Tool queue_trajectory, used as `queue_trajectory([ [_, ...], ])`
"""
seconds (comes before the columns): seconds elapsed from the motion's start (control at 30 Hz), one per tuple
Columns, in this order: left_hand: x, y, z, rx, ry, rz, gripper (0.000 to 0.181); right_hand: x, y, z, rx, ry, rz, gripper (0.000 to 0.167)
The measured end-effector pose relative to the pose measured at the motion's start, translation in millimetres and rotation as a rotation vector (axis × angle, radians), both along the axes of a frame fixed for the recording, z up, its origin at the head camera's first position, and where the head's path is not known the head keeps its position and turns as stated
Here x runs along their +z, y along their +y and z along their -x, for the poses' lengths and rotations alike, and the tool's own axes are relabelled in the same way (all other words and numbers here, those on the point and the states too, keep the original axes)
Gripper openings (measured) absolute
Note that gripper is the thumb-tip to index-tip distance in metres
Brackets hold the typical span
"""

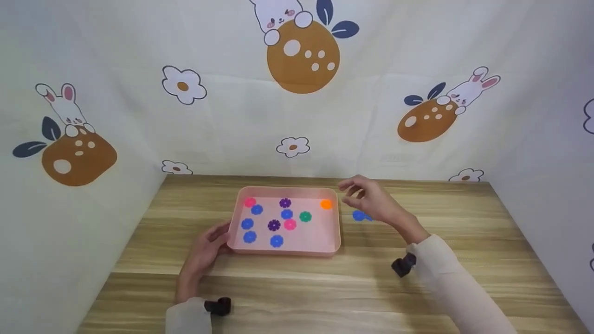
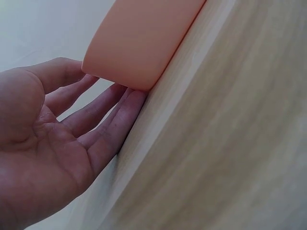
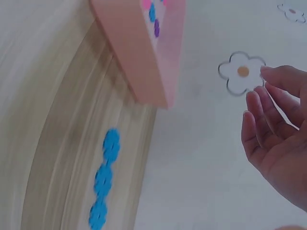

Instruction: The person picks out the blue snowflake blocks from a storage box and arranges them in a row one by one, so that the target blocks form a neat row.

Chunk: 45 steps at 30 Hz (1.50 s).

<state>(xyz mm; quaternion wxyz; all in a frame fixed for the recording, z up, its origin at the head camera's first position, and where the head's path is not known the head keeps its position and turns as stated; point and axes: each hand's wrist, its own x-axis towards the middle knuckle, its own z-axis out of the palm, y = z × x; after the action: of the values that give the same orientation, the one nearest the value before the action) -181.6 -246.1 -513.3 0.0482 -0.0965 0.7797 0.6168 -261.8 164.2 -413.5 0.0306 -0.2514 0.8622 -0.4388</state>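
A pink tray (image 1: 291, 253) stands on the wooden table, with several loose flower-shaped plastic discs inside: blue, purple, pink, a green disc (image 1: 305, 216) and an orange disc (image 1: 326, 204). At its near left corner my left hand (image 1: 207, 247) holds the tray, thumb by the rim and fingers against the side, as the left wrist view shows. My right hand (image 1: 371, 198) hovers just beyond the tray's right side, fingers loosely bent and holding nothing. Below it lies a row of blue flower discs (image 3: 102, 180), seemingly joined; in the head view the hand and forearm partly cover it.
The wooden table (image 1: 315, 292) ends at the back against a pale curtain (image 1: 232, 125) printed with rabbits, fruit and flowers. More of this cloth hangs at both sides. Black camera mounts (image 1: 218, 306) sit at both wrists.
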Motion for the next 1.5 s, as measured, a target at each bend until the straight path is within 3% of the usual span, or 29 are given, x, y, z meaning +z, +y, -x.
queue_trajectory([
  [0.17, -0.1, 0.0, 0.7, 0.004, -0.024, 0.005, 0.044, 1.3, -30, -2.5, 0.039, -0.002, -0.027, 0.029],
  [0.37, -1.1, -1.1, -0.1, -0.004, -0.005, 0.014, 0.044, -8.9, -64, -3.0, 0.072, -0.078, -0.101, 0.034],
  [0.6, -0.2, -0.8, -0.1, 0.002, 0.045, -0.046, 0.044, -27.1, -94, 4.1, 0.202, -0.017, -0.067, 0.032],
  [0.73, 0.0, -0.6, 1.0, -0.003, 0.040, -0.040, 0.044, -33.6, -107, 4.9, 0.202, -0.134, -0.014, 0.036],
  [0.87, 0.1, -0.8, 1.3, -0.004, 0.020, -0.011, 0.045, -40.7, -118, 3.0, 0.216, -0.216, -0.033, 0.035],
  [1.5, -4.0, 1.1, -0.8, 0.004, 0.033, -0.068, 0.043, -70.3, -138, -7.9, 0.241, -0.280, -0.243, 0.036],
])
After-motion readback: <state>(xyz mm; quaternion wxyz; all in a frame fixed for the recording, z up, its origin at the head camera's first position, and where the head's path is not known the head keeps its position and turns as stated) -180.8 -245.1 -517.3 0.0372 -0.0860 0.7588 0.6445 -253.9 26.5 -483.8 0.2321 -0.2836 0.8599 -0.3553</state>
